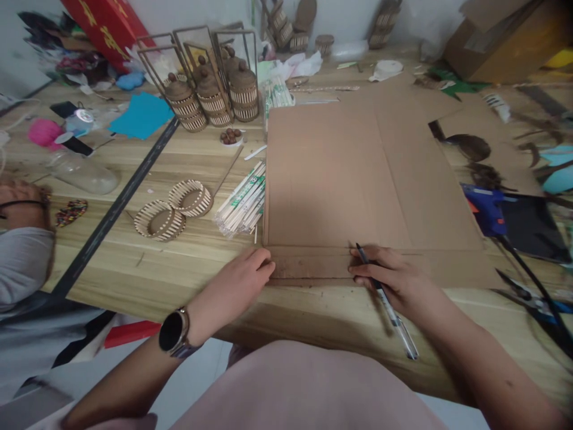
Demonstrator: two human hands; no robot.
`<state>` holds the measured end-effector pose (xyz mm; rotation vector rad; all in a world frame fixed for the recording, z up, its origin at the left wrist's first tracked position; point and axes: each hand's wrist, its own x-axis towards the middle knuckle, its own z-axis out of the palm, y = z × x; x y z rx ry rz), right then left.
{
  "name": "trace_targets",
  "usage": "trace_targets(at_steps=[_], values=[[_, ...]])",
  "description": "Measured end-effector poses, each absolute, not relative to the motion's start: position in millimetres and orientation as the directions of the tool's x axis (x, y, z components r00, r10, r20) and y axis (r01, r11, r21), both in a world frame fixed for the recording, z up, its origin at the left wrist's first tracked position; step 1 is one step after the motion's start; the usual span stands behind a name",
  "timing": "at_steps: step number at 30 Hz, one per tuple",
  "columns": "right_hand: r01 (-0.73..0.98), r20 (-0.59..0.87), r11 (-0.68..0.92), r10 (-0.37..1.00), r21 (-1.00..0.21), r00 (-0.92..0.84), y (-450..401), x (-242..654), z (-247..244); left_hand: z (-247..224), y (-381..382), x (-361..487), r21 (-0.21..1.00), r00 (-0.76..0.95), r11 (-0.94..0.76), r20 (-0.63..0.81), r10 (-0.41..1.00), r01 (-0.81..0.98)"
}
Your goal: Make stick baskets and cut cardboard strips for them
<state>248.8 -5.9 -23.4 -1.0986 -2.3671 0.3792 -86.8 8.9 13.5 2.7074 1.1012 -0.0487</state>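
A large sheet of brown cardboard (pixel 331 179) lies flat on the wooden table, with a narrow cardboard strip (pixel 313 266) along its near edge. My left hand (pixel 250 272), below a wrist with a dark watch, pinches the strip's left end between thumb and fingers. My right hand (pixel 394 278) has its fingertips at the strip's right part and holds a black pen (pixel 387 304) between its fingers. The pen's dark tip points up and away, over the cardboard; its clear cap end points toward me.
Wrapped white sticks (pixel 244 200) and two round striped rings (pixel 160 221) lie left of the cardboard. Striped lanterns (pixel 212 92) stand behind. Pliers (pixel 523 292) and a blue glue gun (pixel 486 209) are at the right. Another person's arm (pixel 22 257) rests at the left.
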Motion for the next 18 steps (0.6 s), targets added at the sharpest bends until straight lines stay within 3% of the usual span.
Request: trace_targets(at_steps=[6,12,18], values=[[0.63,0.315,0.63,0.775,-0.454,-0.547,-5.4,247.8,-20.2,26.3,27.2,-79.6,0.157,0.793,-0.785,-0.245,0.557,0.599],[0.635,0.309,0.632,0.773,-0.444,-0.554,-6.3,250.4,-23.5,47.8,56.8,-63.6,0.206,0.823,-0.849,-0.436,0.366,0.487],[0.62,0.33,0.656,0.754,-0.43,-0.568,-3.8,249.4,-23.6,55.6,69.8,-53.5,0.196,0.824,-0.888,-0.494,0.277,0.416]])
